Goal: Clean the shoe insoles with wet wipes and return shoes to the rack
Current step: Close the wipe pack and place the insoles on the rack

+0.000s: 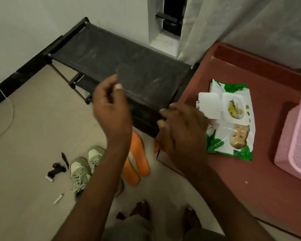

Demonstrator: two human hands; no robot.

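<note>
A green and white wet wipes pack [233, 129] lies on a red-brown surface [250, 180] at the right, its white lid flipped open. My right hand [181, 131] hovers just left of the pack with relaxed, spread fingers and holds nothing. My left hand [109, 105] is raised in front of the black shoe rack [120, 63], its fingers loosely curled around nothing. Two orange insoles [137, 162] lie on the floor below my hands. A pair of grey-green sneakers [83, 167] stands beside them, partly hidden by my left forearm.
A pink perforated basket [297, 140] sits at the right edge of the red-brown surface. Small black parts [57, 169] and a white tube [58, 198] lie on the tiled floor at the left. A white cable [9, 108] runs along the wall. My bare feet show at the bottom.
</note>
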